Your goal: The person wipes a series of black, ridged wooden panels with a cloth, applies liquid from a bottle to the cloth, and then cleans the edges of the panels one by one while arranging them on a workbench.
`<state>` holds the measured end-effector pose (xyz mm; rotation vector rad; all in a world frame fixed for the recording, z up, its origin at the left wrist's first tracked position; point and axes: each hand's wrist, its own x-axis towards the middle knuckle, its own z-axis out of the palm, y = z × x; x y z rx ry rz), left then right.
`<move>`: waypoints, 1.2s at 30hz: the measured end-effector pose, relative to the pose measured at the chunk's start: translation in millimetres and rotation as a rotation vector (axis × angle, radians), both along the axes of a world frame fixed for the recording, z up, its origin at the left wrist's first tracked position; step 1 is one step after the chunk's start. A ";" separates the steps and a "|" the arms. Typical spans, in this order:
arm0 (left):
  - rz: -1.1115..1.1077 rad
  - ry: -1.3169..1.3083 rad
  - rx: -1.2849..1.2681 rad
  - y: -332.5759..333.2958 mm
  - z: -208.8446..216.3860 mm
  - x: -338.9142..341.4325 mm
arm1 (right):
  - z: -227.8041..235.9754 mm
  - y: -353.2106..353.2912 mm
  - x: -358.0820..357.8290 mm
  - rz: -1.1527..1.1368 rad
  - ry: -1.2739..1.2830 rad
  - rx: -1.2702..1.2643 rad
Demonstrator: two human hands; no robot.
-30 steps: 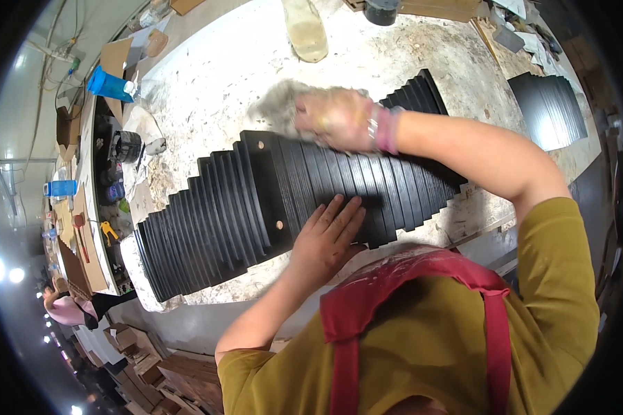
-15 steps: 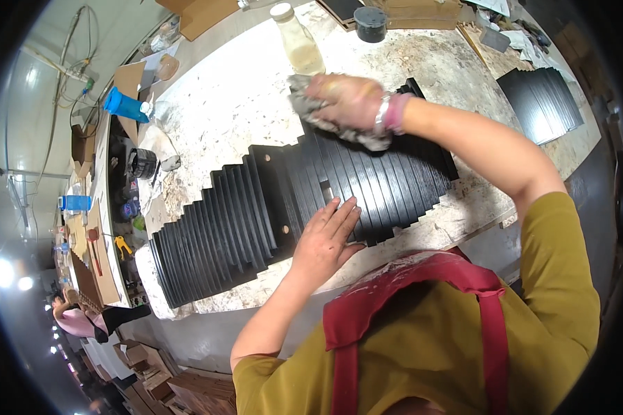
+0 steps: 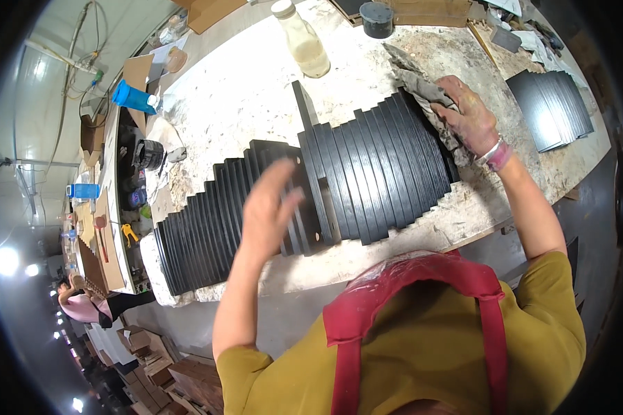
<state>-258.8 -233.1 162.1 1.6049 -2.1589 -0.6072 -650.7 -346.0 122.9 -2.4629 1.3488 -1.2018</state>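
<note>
Long black panels lie overlapped like fanned slats on the worktable, in a left group and a right group. Between the two groups, one panel juts out past the others' far edge. My right hand grips a crumpled grey rag against the far right end of the right group. Smeared by motion, my left hand is over the inner panels of the left group, its thumb apart from the fingers and nothing visible in it.
The stained white worktable carries a glass bottle and a dark round tub at the back. Another fan of black panels lies far right. A blue bottle is at the left. A person stands beyond, at lower left.
My right hand has carried the rag rightward to the stack's end. My left hand has left the right group and moved left. Panels between the groups have shifted, and one now juts out.
</note>
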 end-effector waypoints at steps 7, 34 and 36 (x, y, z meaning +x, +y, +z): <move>0.115 -0.264 -0.444 -123.1 -56.6 -33.3 | -5.9 21.8 35.6 0.119 -0.161 0.127; 0.185 -0.271 -0.144 -88.8 -17.1 -51.4 | -21.4 18.6 36.8 0.093 -0.377 0.134; 0.186 -0.188 -0.110 -67.2 -16.3 -53.7 | -22.6 16.3 37.3 0.123 -0.470 0.245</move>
